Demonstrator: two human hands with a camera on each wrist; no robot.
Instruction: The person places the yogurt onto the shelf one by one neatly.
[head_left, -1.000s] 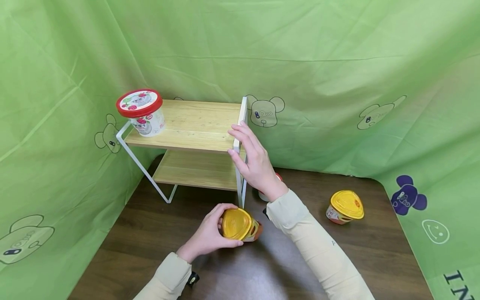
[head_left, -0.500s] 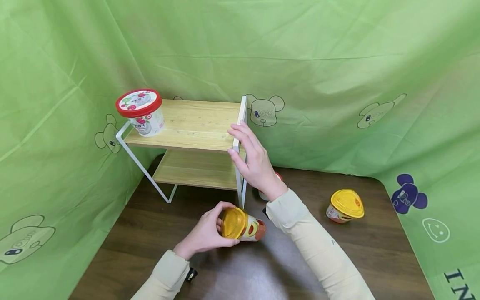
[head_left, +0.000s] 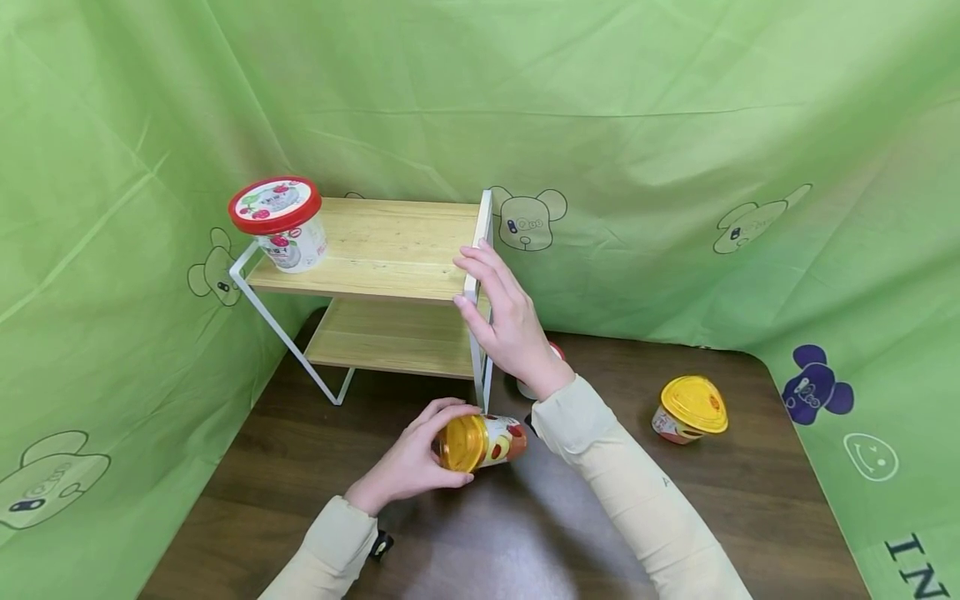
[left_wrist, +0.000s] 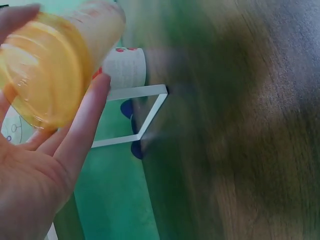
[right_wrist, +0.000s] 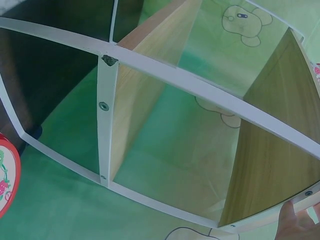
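Tabletop [head_left: 292, 492] below, left hand [head_left: 412, 458] grips cup [head_left: 489, 442] by lid [head_left: 460, 444].

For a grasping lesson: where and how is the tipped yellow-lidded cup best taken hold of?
Probably around its lid, from the left, as the left hand does: the cup is tipped, its wide lid facing left, and it tapers rightward.

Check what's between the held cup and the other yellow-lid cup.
Head view: the right sleeve, with a black piece at its cuff, crosses between the held cup and the other cup; right of it, bare table.
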